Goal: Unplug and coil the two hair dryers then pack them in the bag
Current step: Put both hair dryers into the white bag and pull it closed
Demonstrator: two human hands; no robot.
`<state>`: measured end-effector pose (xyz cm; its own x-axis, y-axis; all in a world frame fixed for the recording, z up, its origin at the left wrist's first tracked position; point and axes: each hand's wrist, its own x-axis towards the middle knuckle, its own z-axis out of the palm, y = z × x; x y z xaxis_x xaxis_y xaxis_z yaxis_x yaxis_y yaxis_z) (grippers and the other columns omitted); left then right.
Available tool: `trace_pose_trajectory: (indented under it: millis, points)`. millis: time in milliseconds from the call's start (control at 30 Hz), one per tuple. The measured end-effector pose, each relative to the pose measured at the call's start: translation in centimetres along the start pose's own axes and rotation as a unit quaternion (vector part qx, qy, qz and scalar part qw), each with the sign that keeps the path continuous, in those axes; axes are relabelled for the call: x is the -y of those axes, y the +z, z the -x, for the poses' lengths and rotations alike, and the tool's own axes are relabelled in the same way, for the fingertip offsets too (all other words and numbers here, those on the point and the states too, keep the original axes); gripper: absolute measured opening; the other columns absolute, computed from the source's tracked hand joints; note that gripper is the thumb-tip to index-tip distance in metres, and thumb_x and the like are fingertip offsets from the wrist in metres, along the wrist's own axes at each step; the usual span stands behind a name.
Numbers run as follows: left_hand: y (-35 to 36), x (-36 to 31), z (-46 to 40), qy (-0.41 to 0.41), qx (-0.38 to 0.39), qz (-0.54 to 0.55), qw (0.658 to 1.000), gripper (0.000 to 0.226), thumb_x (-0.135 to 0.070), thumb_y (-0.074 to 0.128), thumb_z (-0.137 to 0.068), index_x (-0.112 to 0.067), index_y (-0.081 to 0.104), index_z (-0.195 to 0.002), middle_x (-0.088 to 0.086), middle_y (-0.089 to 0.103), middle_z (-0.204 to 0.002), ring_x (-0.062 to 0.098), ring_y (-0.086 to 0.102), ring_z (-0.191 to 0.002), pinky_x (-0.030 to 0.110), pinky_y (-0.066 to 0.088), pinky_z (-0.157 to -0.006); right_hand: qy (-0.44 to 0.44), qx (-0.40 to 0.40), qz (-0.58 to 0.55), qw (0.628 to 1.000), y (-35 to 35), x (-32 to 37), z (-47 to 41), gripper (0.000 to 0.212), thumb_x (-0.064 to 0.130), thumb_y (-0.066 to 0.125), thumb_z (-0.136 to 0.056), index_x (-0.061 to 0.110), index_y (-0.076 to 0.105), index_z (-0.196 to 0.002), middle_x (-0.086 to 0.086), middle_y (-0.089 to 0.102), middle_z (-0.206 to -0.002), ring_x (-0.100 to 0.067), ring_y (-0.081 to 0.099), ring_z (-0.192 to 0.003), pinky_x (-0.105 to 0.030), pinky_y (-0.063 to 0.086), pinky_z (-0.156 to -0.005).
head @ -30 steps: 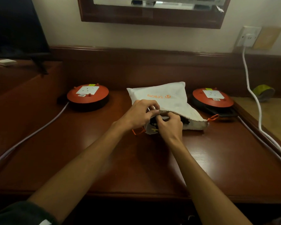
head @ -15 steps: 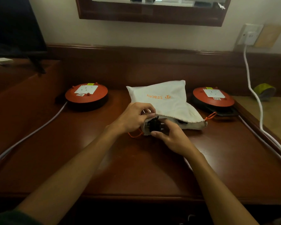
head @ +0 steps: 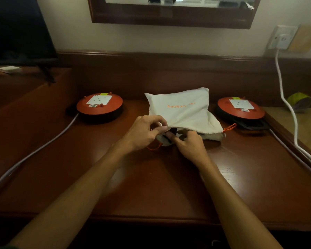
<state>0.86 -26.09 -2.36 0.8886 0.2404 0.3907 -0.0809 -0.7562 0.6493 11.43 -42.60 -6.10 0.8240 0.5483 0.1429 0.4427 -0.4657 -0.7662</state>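
Pinching the mouth of the cream cloth drawstring bag at frame centre with my left hand, right hand tucking something dark inside, I judge packing nearly done; next, pull the orange drawcord.

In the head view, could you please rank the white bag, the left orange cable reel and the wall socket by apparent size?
1. White bag
2. Left orange cable reel
3. Wall socket, though it sits farthest away, so its true size is unsure.
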Motion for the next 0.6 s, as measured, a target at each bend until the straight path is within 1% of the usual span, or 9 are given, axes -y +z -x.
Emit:
trace_pose_trajectory:
  millis: [100,167,233,333,400,433,500,533,600]
  points:
    - [1.0,0.4,1.6,-0.056,-0.013,-0.02,0.998,0.041,-0.046,0.081,-0.084,-0.028,0.064,-0.117,-0.006,0.059,-0.11,0.013,0.06,-0.098,0.025,0.053,-0.071,-0.029,0.029,0.023,0.999,-2.2,-1.4,0.7,0.046,0.055,0.073,-0.085,0.01,0.074,-0.094,0.0,0.073,-0.087,-0.012,0.066,-0.074,-0.029,0.05,-0.063]
    - [2.2,1.0,2.5,-0.138,0.015,-0.059,0.989,0.07,-0.058,0.082,-0.078,-0.029,0.05,-0.133,-0.006,0.05,-0.125,0.013,0.049,-0.118,0.025,0.046,-0.089,-0.056,-0.084,0.073,0.992,-4.2,-2.9,1.0,0.025,0.034,0.075,-0.09,0.011,0.071,-0.08,-0.003,0.07,-0.077,-0.013,0.06,-0.064,-0.028,0.043,-0.063]
    - [3.4,1.8,3.0,-0.214,0.037,-0.116,0.969,0.087,-0.066,0.077,-0.078,-0.023,0.04,-0.144,0.0,0.042,-0.139,0.019,0.04,-0.131,0.034,0.043,-0.102,-0.04,-0.195,0.162,0.966,-6.4,-4.4,0.7,0.02,0.029,0.073,-0.089,0.01,0.067,-0.09,-0.009,0.068,-0.094,-0.023,0.06,-0.081,-0.036,0.047,-0.068]
    - [4.4,2.4,2.8,-0.222,0.03,-0.204,0.953,0.062,-0.055,0.067,-0.092,-0.014,0.049,-0.134,0.006,0.045,-0.135,0.026,0.04,-0.126,0.038,0.042,-0.102,0.021,-0.128,0.334,0.933,-9.1,-6.4,-0.5,0.061,0.035,0.07,-0.091,0.015,0.046,-0.143,-0.016,0.045,-0.143,-0.038,0.042,-0.129,-0.052,0.044,-0.096]
    - [4.6,2.2,2.5,-0.193,0.024,-0.208,0.959,0.029,-0.037,0.06,-0.1,-0.015,0.058,-0.118,0.005,0.052,-0.122,0.025,0.046,-0.117,0.038,0.045,-0.095,0.039,-0.097,0.376,0.921,-10.1,-7.5,-1.0,0.063,0.033,0.063,-0.096,0.017,0.037,-0.151,-0.016,0.035,-0.155,-0.04,0.033,-0.139,-0.054,0.038,-0.106]
    - [4.4,2.1,2.3,-0.186,0.021,-0.187,0.964,0.019,-0.03,0.058,-0.101,-0.015,0.06,-0.112,0.004,0.055,-0.115,0.025,0.05,-0.111,0.038,0.047,-0.09,0.034,-0.1,0.381,0.919,-10.5,-8.1,-1.3,0.051,0.031,0.06,-0.098,0.014,0.046,-0.144,-0.017,0.041,-0.15,-0.039,0.037,-0.135,-0.053,0.039,-0.103]
    - [3.6,1.9,2.2,-0.19,0.018,-0.126,0.974,0.011,-0.024,0.056,-0.102,-0.015,0.062,-0.1,0.004,0.061,-0.101,0.021,0.058,-0.094,0.034,0.048,-0.075,0.01,-0.1,0.338,0.936,-11.1,-8.7,-1.4,0.022,0.026,0.053,-0.102,0.008,0.064,-0.106,-0.018,0.06,-0.12,-0.033,0.052,-0.107,-0.046,0.045,-0.082]
    - [3.2,1.9,2.1,-0.195,0.02,-0.1,0.975,0.012,-0.022,0.056,-0.102,-0.018,0.062,-0.093,0.002,0.064,-0.093,0.02,0.06,-0.084,0.029,0.045,-0.065,0.0,-0.088,0.294,0.952,-11.4,-8.7,-1.3,0.027,0.025,0.052,-0.103,0.007,0.064,-0.087,-0.016,0.064,-0.101,-0.03,0.055,-0.091,-0.042,0.044,-0.071]
    - [2.2,1.9,2.0,-0.203,0.036,-0.081,0.975,0.025,-0.02,0.056,-0.103,-0.025,0.058,-0.079,-0.002,0.063,-0.075,0.017,0.061,-0.068,0.023,0.037,-0.051,-0.026,-0.06,0.181,0.981,-12.5,-8.5,-0.8,0.036,0.025,0.056,-0.102,0.006,0.061,-0.072,-0.015,0.064,-0.076,-0.032,0.057,-0.072,-0.041,0.043,-0.062]
